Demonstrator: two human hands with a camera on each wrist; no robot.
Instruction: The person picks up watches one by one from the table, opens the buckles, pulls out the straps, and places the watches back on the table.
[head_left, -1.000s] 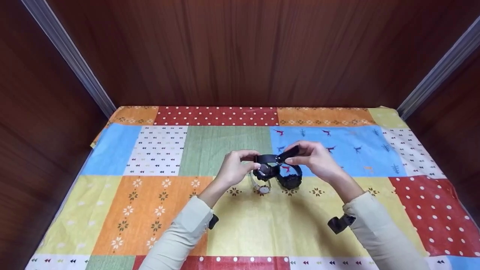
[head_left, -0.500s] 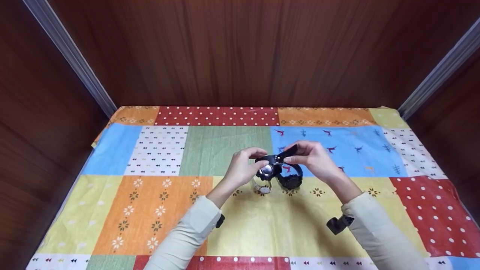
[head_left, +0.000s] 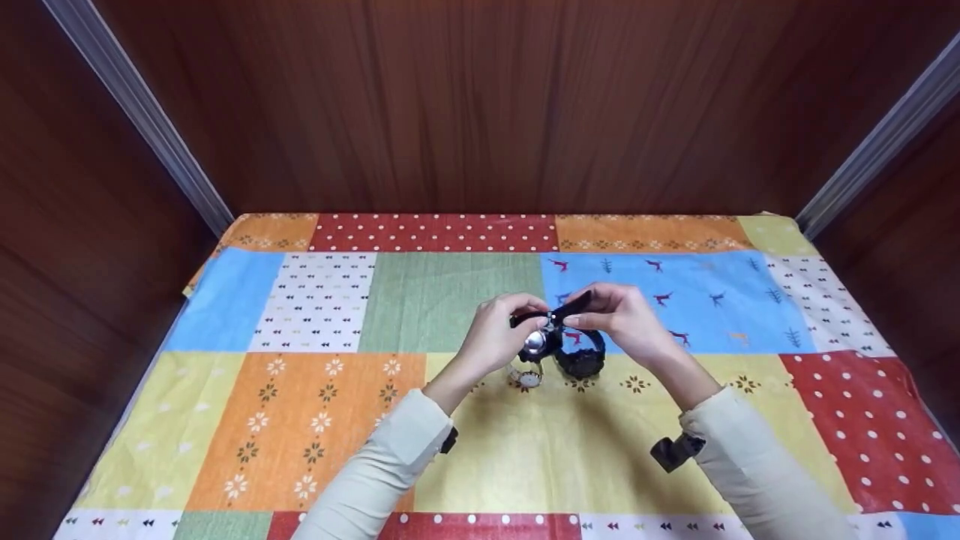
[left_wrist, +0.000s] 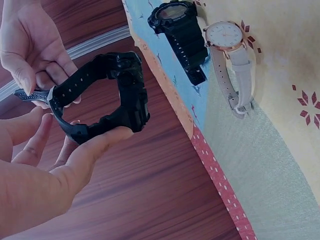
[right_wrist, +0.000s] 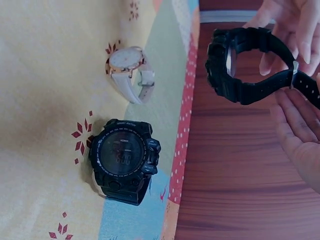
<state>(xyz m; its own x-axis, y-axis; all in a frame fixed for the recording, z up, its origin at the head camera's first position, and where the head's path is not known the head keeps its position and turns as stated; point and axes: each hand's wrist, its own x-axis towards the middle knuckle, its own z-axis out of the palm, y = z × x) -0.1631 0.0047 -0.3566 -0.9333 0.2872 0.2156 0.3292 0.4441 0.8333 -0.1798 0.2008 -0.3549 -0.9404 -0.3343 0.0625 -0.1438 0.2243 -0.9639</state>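
Note:
My left hand [head_left: 496, 334] holds a black digital wristwatch [left_wrist: 132, 95] above the cloth, thumb against its case in the left wrist view. The watch's strap forms a loop, its free end passing through the buckle [right_wrist: 294, 70]. That strap end [head_left: 577, 301] is pinched by my right hand [head_left: 628, 321], palm partly visible in the left wrist view. Below the hands, a second black digital watch [right_wrist: 122, 157] rests on the cloth, face showing in the right wrist view. Beside it lies a watch with a white dial and pale strap [left_wrist: 225, 36], its strap fastened in a loop.
A patchwork-patterned cloth [head_left: 495, 450] covers the table. Dark wood panels [head_left: 480, 105] rise behind and at both sides, with grey metal strips [head_left: 142, 112] at the corners. Black wrist mounts [head_left: 677, 452] are worn on both sleeves.
My left hand has shifted rightward along the held watch, closer to the right hand, and the watch has turned a little. My right hand stays nearly in place. The two resting watches have not moved.

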